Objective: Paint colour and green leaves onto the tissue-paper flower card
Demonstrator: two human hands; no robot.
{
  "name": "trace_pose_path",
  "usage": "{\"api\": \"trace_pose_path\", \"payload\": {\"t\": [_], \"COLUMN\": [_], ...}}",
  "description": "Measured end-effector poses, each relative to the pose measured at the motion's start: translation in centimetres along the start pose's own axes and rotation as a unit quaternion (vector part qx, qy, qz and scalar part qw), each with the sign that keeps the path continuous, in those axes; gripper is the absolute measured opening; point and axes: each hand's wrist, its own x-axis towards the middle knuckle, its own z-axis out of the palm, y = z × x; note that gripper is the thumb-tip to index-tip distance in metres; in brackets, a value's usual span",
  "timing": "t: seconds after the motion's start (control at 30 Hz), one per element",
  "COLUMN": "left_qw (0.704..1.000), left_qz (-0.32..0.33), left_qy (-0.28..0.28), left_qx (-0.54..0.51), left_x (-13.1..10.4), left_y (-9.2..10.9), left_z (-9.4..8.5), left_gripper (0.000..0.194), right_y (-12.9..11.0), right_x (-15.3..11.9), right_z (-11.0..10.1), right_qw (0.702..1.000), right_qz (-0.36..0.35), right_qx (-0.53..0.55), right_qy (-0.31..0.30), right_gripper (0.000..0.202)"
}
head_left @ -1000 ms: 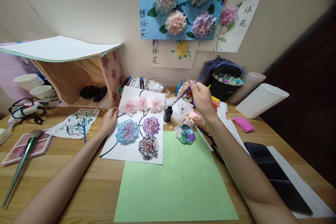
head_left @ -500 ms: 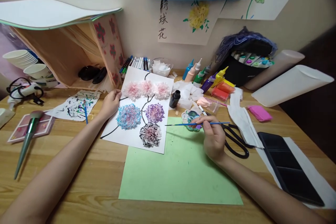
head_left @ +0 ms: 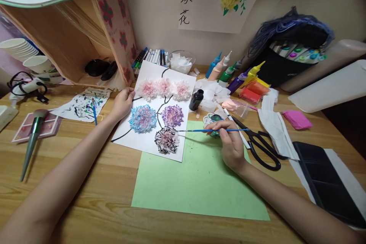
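Observation:
My left hand (head_left: 123, 103) grips the left edge of a white sheet (head_left: 145, 146), which is tilted up over a green sheet (head_left: 200, 183). The white sheet bears black painted stems and several ruffled flowers: pink ones along the top, a blue one (head_left: 143, 118), a purple one (head_left: 172, 116) and a black-and-pink one (head_left: 166, 140). My right hand (head_left: 232, 145) pinches a thin blue paintbrush (head_left: 197, 130). The brush points left, its tip beside the black-and-pink flower; whether they touch is unclear. A flower-shaped palette (head_left: 210, 120) is partly hidden behind my right hand.
A black bottle (head_left: 196, 100) stands open behind the white sheet's right edge. Black scissors (head_left: 264, 148) and a black tray (head_left: 326, 179) lie to the right. Paint bottles (head_left: 228, 73) stand at the back. On the left are a makeup brush (head_left: 32, 143) and a paint-stained tissue (head_left: 82, 105).
The view has shifted downward and left. My right hand has brought the brush tip nearer the black-and-pink flower. My left hand keeps hold of the white sheet.

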Motion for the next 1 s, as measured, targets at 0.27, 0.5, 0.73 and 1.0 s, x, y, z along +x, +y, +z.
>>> {"api": "trace_pose_path", "payload": {"t": [0.27,0.5,0.73,1.0], "left_qw": [1.000,1.000,1.000,1.000], "left_qz": [0.003,-0.001,0.008,0.013], "left_qy": [0.008,0.006,0.010,0.012], "left_qx": [0.010,0.013,0.012,0.011], "left_x": [-0.07,-0.08,-0.07,-0.08], "left_y": [0.30,0.55,0.37,0.33], "left_z": [-0.04,-0.08,-0.03,-0.03], "left_gripper": [0.014,0.013,0.014,0.014], "right_y": [-0.01,0.00,0.11,0.15], "right_x": [-0.09,-0.04,0.09,0.22], "right_z": [-0.24,0.00,-0.09,-0.05], "right_qw": [0.999,0.999,0.998,0.998], "right_qz": [0.015,0.023,0.032,0.040], "right_qx": [-0.016,-0.016,-0.014,-0.021], "right_qy": [-0.029,-0.045,-0.047,-0.036], "right_gripper": [0.014,0.014,0.014,0.014]}}
